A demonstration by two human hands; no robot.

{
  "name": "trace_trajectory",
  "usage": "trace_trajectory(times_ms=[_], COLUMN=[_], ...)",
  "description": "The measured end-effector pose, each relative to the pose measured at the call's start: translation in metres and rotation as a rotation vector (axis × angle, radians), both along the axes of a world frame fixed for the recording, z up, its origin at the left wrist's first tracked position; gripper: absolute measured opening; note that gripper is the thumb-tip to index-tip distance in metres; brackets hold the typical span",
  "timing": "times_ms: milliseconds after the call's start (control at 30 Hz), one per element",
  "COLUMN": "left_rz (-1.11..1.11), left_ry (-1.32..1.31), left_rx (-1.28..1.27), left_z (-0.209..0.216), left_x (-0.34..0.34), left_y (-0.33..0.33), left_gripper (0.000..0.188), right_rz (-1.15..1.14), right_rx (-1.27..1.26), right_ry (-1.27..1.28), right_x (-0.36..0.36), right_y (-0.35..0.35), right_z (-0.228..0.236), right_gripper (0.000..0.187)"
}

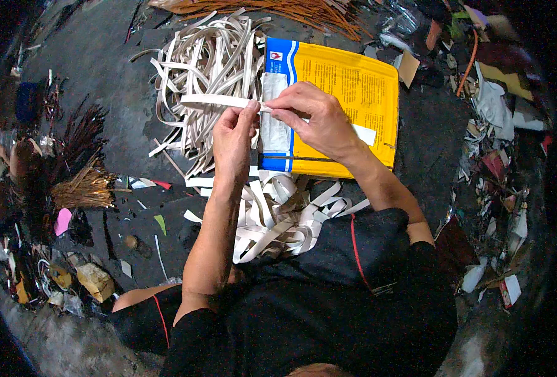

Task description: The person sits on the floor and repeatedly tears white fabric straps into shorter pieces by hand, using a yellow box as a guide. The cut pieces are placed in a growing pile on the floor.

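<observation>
Both my hands meet over the left part of a flat yellow panel with a blue left edge. Between thumb and fingers my left hand pinches a flat white strip, whose free end sticks out to the left. My right hand pinches the same strip close beside the left fingertips. A white end shows beyond the right hand, over the panel; whether it is the same strip is hidden. Under the hands lies a whitish patch on the panel.
A tangled heap of narrow white strips lies left of the panel. Wider white strips are piled between the panel and my lap. Brown sticks lie at the far edge, a twig bundle at left. Scraps litter the right side.
</observation>
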State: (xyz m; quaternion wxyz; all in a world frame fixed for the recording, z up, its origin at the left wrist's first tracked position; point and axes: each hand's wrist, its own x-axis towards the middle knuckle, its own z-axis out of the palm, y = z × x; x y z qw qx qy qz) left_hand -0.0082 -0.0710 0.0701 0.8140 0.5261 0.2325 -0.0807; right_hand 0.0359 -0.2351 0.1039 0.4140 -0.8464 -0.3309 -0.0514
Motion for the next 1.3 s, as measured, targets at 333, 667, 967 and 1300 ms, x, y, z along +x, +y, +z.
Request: trace_trajectory(times_ms=[333,667,967,1300], left_rz=[0.035,0.047,0.089,0.140], left_ry=[-0.029,0.028,0.028,0.058], left_rx=[-0.046,-0.172,-0.178,-0.192], left_z=[0.001,-0.007,-0.042,-0.073], left_x=[0.001,0.001,0.008,0.013], left_y=[-0.005,-0.001,0.014,0.043], left_gripper=[0.019,0.019,0.018,0.015], right_rz=[-0.014,-0.029,-0.019,-0.004], right_rx=[-0.003,-0.044,-0.046,-0.039], right_ry=[0.045,-0.086,-0.099,-0.037], right_x=[-0.005,-0.005,-0.004,-0.002], right_y=[-0.001,0.002,-0.003,-0.001], right_z=[0.004,-0.002,-0.005,-0.005], right_gripper=[0.016,0.016,0.016,0.017])
